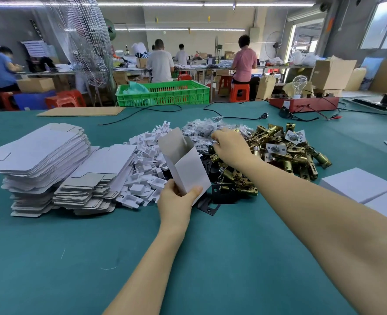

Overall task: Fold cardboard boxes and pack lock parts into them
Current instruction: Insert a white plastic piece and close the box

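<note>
1. Left hand (176,198) grips the opened white box (183,162) by its lower end; keep its mouth tilted open.
2. Right hand (230,145) curls into the brass lock parts (285,151) on the worktop (74,258); whether it holds one is unclear. Lift one cleanly.

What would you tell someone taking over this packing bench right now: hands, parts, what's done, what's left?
Left hand grips the lower end of a folded white box, top flap open, mouth tilted toward the parts.
Right hand reaches into the parts, fingers curled at the edge of the bagged small parts and the brass latches; what it holds, if anything, is hidden.
Flat box blanks are stacked at left, white plastic inserts beside them, black plates near the box.
Done: one box erected. Whether it holds anything is not visible.
Left: fill it, close it, then repeat with the blanks.
</note>
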A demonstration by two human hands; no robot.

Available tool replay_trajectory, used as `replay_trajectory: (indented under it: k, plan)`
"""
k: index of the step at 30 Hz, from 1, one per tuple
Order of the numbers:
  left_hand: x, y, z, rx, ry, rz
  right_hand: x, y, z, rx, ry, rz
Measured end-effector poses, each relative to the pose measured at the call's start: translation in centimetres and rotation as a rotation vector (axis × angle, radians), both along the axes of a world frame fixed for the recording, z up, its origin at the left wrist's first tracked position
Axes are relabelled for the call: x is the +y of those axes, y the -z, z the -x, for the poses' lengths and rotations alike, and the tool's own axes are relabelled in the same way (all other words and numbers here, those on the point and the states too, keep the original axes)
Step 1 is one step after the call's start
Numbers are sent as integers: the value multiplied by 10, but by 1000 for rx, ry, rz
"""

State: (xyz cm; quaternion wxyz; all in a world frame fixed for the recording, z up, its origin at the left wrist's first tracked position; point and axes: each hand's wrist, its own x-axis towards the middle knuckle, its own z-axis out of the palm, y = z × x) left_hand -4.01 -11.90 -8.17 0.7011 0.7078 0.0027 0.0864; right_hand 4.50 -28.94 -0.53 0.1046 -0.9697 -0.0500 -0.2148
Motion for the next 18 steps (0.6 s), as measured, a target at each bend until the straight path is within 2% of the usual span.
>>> replay_trajectory:
  k: [7, 12, 18]
  plan:
    - [0, -1, 0, -5, 7, -5, 11, 11, -27, 166, -7, 46]
    - [0, -2, 1, -15, 8, -12, 16, 17, -40, 253, 89, 182]
    - [0, -3, 1, -17, 11, -10, 22, 20, -52, 394, 158, 242]
